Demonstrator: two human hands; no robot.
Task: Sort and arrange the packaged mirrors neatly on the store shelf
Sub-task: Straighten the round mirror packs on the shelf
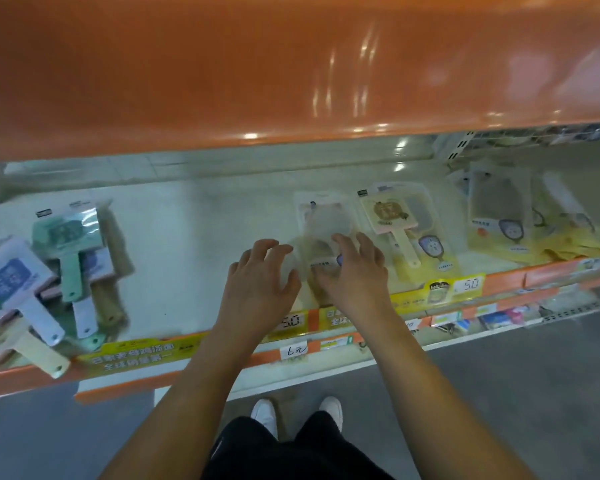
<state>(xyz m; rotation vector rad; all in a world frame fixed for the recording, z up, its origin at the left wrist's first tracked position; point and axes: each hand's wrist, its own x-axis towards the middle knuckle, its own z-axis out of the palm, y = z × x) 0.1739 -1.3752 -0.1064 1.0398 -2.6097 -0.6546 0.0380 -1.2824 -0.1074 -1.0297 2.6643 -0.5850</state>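
At the shelf's (187, 244) left end a loose heap of packaged hand mirrors (49, 268) lies overlapping, handles pointing toward the front edge; a white one with a blue panel (13, 282) and a green one (66, 244) sit on top, and the pile runs out of view at the left border, so its full extent cannot be told. A wide bare stretch of pale shelf separates this heap from the hands. The left hand (258, 282) hovers or rests near the front edge with fingers spread and loosely bent, gripping nothing that can be made out. Just beside it, the right hand (355, 271) lies with spread fingers on the lower part of a clear packaged mirror (323, 220), pressing rather than curling round it; motion blur makes the contents hard to read, and the pack's near end is hidden under the hand. Touching that pack on the right lies a yellow-backed mirror pack (406, 230) with a cream handled mirror inside. Farther right, toward the shelf's right end, more yellow packs (520, 223) overlap one another, blurred. Price tags (468, 284) line the orange front edge, partly hidden behind the forearms. An orange upper shelf (291, 71) hides the back of the display.
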